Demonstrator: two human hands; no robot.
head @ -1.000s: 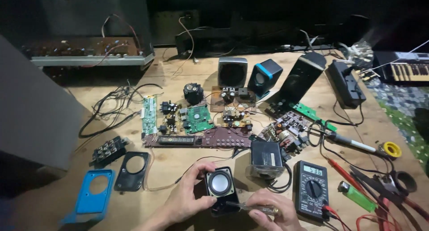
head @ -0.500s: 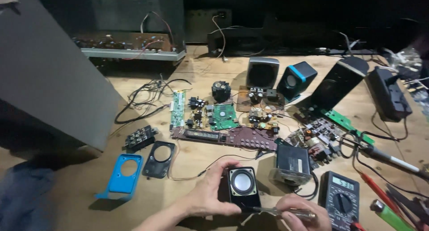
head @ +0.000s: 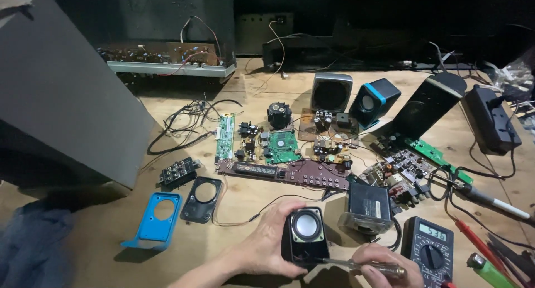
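Fingers (head: 281, 218) of the left hand (head: 267, 246) are wrapped around a small black speaker (head: 305, 235), holding it upright at the bottom centre of the frame with its pale round cone facing the camera. At the lower right, the right hand (head: 379, 265) is clenched on a screwdriver (head: 356, 264) whose tip meets the speaker's lower edge. Just right of the speaker sits a black boxy component (head: 368, 207), and further right a digital multimeter (head: 429, 254). To the left on the wooden surface (head: 251, 193) lie a blue speaker faceplate (head: 155, 220) and a black faceplate (head: 203, 198). Circuit boards (head: 281, 149) spread across mid-frame, more small speakers (head: 372, 103) behind them.
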